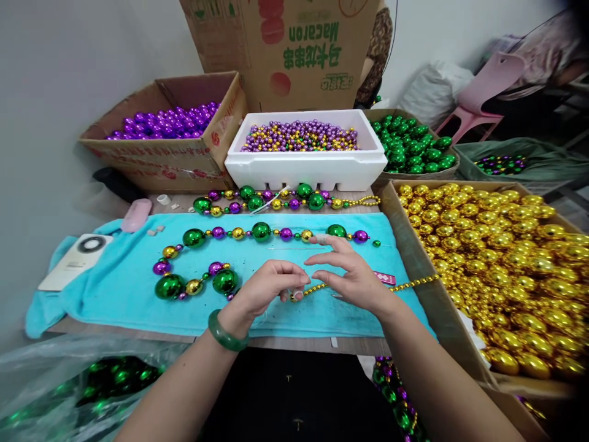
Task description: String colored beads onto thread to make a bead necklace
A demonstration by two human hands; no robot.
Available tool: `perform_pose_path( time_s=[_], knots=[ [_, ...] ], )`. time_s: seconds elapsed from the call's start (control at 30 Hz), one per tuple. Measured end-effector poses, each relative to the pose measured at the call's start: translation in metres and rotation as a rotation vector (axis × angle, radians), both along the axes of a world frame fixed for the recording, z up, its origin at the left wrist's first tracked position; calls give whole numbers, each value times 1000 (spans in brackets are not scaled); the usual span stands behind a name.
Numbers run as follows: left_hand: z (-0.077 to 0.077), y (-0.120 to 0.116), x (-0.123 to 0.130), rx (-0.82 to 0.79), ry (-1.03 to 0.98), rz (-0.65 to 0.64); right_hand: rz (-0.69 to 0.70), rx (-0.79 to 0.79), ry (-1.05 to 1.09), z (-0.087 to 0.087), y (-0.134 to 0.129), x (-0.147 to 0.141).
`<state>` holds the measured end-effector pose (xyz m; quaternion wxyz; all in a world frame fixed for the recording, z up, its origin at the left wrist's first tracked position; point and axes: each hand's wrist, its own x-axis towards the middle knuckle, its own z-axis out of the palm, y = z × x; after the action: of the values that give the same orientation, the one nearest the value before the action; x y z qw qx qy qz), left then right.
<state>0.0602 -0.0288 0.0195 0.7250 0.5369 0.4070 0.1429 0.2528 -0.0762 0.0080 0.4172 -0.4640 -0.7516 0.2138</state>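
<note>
Above the turquoise towel (124, 316), my left hand (271, 285), with a green bangle at its wrist, has thumb and fingertips pinched together. What they grip is too small to make out. A string of small gold beads (414, 283) runs behind my right hand, and its left end lies right by the left fingers. My right hand (347, 273) faces it with fingers apart and nothing visible in them. Behind both hands curves a strand of large green, purple and gold beads (261, 231). A loose green bead (377, 244) lies past its right end. Near the right wrist is a pink-handled tool (384, 278), partly hidden.
A white foam box (306, 166) of small mixed beads stands behind, between a carton of purple beads (156, 162) and green beads (409, 144). A carton of gold beads (398, 245) borders the right. Finished-looking strands (254, 202) lie behind the towel. A person (543, 55) sits back right.
</note>
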Motion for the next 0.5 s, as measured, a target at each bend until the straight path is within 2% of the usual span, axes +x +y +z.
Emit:
perform_pose_path(
  time_s=[0.17,0.3,0.4,0.5],
  knots=[
    [0,0,1,-19,-6,-12,4,37,-23,-2,2,3],
    [0,0,4,-24,-9,-2,-12,33,40,-4,-1,1],
    [-1,0,6,12,-20,19,-82,12,120,-5,-2,-2],
    [-4,-1,7,36,-46,72,-223,31,186,-8,-2,-4]
  ],
)
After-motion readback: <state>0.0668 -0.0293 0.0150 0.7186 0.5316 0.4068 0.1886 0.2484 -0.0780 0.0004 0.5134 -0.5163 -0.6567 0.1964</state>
